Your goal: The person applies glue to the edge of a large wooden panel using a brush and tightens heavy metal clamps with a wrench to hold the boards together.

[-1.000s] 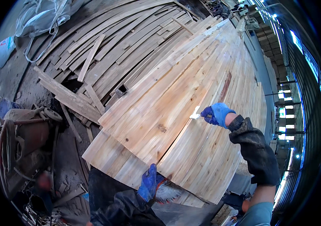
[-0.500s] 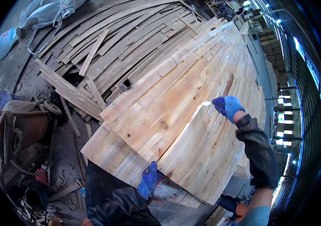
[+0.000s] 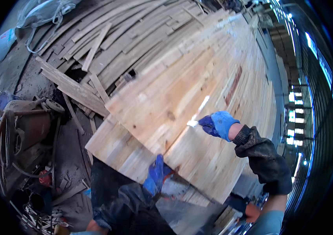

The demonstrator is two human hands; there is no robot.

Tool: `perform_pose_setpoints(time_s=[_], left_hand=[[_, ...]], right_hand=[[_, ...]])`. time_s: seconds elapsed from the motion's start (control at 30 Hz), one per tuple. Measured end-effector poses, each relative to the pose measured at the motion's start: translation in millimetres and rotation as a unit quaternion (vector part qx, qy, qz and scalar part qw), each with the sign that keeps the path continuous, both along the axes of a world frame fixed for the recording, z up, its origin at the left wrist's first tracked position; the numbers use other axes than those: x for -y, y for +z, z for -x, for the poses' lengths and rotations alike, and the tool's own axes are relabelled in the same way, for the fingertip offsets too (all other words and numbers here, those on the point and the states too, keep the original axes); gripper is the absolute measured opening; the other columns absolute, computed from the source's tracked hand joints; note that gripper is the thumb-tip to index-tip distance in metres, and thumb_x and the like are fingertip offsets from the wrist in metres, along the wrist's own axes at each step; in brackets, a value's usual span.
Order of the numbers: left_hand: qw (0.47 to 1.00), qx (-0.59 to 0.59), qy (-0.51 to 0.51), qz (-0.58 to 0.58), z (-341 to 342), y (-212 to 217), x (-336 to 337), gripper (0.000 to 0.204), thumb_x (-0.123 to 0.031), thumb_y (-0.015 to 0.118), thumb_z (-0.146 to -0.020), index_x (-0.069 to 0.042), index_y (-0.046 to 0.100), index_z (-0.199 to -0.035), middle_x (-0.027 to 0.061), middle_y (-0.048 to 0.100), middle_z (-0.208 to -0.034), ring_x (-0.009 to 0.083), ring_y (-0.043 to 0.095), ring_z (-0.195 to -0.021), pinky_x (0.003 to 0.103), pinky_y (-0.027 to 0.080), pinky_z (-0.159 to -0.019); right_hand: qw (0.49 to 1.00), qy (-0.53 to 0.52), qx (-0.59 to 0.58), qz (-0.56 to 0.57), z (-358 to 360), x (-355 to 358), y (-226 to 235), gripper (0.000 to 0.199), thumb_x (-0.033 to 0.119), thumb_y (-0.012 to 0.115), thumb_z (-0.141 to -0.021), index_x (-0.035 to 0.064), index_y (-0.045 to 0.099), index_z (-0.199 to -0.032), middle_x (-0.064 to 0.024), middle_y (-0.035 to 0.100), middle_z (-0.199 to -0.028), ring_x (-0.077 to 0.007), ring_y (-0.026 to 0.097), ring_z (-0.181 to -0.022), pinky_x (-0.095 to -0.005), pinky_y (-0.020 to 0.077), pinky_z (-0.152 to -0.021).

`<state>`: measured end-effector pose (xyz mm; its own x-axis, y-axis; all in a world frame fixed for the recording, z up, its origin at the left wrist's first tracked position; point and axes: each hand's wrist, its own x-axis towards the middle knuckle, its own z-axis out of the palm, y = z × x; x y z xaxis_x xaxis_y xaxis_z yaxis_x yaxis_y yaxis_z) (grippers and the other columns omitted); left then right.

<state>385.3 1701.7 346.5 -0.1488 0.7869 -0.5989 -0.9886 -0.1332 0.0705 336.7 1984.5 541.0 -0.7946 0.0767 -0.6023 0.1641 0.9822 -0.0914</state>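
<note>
A broad pale wooden panel of joined strips [image 3: 158, 98] stretches away in front of me on top of another panel [image 3: 113, 147], which sticks out at its near left. Blue-gloved, my right hand [image 3: 219, 124] is closed over the panel around a small tool with a white tip, its kind unclear. A bright white streak [image 3: 202, 105] lies along a seam beyond the tip. My left hand [image 3: 154, 176], gloved too, is closed at the panel's near edge, thumb up; a whitish round thing with a reddish rim [image 3: 172, 188] shows beside it, partly hidden.
Loose boards [image 3: 135, 43] lie piled on the left beyond the panel. A rusty wheelbarrow-like cart [image 3: 29, 129] stands at the left, with wood scraps [image 3: 70, 192] near it. White sacks [image 3: 41, 13] are at the far left. Stacked blocks [image 3: 284, 51] line the right.
My right hand has come nearer and to the left over the panel, bringing the white tip down the seam. My left hand stays by the near edge. The view has shifted slightly.
</note>
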Motion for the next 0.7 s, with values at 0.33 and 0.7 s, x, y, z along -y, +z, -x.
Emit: perform_pose_setpoints(time_s=[0.33,0.7], left_hand=[[0.999,0.032,-0.019,0.022,22,26,0,0.076,-0.059,0.042,-0.095,0.01,0.045,-0.129,0.0268,0.055,-0.124,0.0357,0.056,-0.111,0.047,0.043,-0.1],[1.0,-0.016,-0.021,0.002,20,19,4,0.072,-0.057,0.047,-0.094,0.005,0.048,-0.13,0.0192,0.059,-0.125,0.0313,0.06,-0.112,0.041,0.05,-0.097]], right_hand=[[0.955,-0.275,-0.08,0.081,-233,206,-14,0.027,0.026,0.062,-0.088,0.0106,0.064,-0.11,-0.0178,0.065,-0.079,-0.0367,0.064,-0.069,-0.0458,0.0494,-0.059],[0.891,-0.444,0.02,-0.093,-330,286,-213,0.028,0.027,0.046,-0.094,0.0083,0.065,-0.086,-0.0173,0.068,-0.077,-0.0355,0.066,-0.068,-0.05,0.0496,-0.06]])
